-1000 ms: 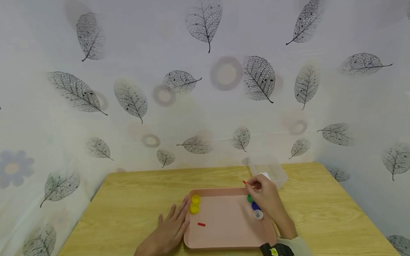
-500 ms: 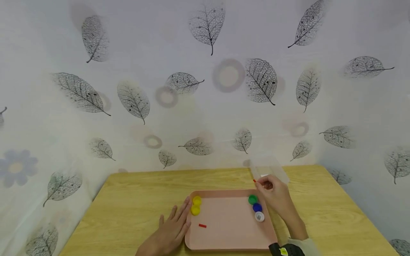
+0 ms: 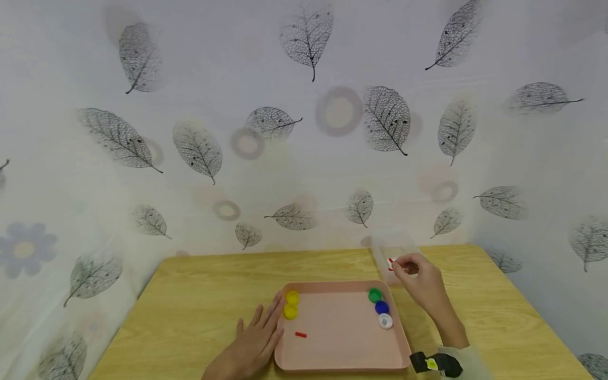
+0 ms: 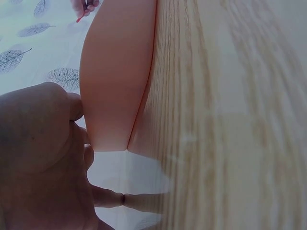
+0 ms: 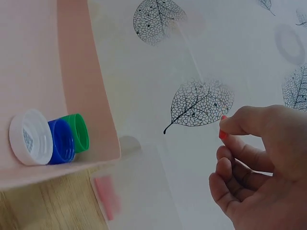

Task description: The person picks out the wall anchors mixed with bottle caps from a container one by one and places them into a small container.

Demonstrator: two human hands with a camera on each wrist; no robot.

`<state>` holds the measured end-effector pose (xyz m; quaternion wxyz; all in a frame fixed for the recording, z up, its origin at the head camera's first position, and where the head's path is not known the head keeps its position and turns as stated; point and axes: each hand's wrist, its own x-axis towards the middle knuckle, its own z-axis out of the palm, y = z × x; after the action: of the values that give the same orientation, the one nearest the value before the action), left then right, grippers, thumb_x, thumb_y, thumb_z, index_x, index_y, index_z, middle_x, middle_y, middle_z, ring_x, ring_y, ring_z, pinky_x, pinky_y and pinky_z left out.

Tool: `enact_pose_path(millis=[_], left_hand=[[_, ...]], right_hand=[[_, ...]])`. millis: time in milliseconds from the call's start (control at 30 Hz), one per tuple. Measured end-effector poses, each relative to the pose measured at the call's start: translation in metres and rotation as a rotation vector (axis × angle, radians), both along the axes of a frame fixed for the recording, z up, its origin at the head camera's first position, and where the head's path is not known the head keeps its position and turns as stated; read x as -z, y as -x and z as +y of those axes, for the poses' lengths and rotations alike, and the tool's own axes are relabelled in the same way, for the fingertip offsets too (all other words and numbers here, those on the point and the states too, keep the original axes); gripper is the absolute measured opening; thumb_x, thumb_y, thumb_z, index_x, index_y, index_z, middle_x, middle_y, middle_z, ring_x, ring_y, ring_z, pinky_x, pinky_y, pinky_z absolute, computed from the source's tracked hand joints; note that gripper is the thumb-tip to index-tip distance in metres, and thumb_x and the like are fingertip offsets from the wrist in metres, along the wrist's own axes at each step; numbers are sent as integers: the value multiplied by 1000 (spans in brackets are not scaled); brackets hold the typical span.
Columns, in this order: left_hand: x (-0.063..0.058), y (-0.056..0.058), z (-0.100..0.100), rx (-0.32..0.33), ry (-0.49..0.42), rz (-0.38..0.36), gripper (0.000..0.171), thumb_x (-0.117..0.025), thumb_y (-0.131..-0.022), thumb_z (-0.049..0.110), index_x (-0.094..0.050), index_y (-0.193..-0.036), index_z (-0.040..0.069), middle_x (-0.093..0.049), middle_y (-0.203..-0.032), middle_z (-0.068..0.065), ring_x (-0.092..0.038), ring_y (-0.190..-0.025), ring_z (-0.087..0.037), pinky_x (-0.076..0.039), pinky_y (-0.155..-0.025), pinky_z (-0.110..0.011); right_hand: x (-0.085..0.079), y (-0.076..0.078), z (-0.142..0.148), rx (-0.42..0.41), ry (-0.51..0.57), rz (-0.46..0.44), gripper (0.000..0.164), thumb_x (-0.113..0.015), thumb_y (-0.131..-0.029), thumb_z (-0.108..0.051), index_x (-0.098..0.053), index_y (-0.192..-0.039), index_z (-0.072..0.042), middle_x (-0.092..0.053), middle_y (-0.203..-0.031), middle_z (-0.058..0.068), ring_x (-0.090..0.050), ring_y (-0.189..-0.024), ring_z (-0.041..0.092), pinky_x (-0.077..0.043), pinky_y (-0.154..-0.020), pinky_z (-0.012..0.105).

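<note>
My right hand [image 3: 424,279] pinches a short red stick [image 5: 223,128] between thumb and index finger, its other fingers curled loosely. In the head view it hovers at the near side of a clear plastic box [image 3: 380,248], beyond the tray's far right corner. Something red [image 5: 106,196] shows blurred through the box in the right wrist view. My left hand [image 3: 254,338] rests with spread, fairly straight fingers against the left side of the pink tray [image 3: 342,364]. Another red stick [image 3: 301,334] lies in the tray's left part.
Two yellow bottle caps [image 3: 291,311] sit at the tray's upper left. Along its right side stand a green cap [image 3: 374,295], a blue cap [image 3: 382,307] and a white cap [image 3: 385,321]. A leaf-patterned wall covering [image 3: 304,158] rises behind the wooden table [image 3: 204,285].
My right hand has moved right, from over the tray's far right corner to the clear box, still pinching the red stick. The left hand stays against the tray.
</note>
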<state>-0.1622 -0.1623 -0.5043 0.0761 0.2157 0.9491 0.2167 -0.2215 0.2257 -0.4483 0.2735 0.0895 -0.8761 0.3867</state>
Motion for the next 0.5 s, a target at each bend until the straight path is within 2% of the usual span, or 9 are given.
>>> enact_pose_path(millis=[333,500], left_hand=[[-1,-3,1,-5,0,-2,57,-18,-103,48,-3,-154,27,1,-159,9,-14,-138,-44,-6,-89,-82],[-2,-3,2,-3,5,-7,57,-17,-103,49,-2,-154,27,2,-159,9,-14,-138,-45,-6,-88,-82]], right_hand=[[10,16,18,37,-40,-10,7,-70,-86,-14,-66,-87,-9,-63,-77,0,-55,-68,12,-46,-61,19],[13,26,20,35,-27,-21,9,-70,-86,-15,-66,-88,-7,-63,-79,2,-55,-68,13,-46,-61,19]])
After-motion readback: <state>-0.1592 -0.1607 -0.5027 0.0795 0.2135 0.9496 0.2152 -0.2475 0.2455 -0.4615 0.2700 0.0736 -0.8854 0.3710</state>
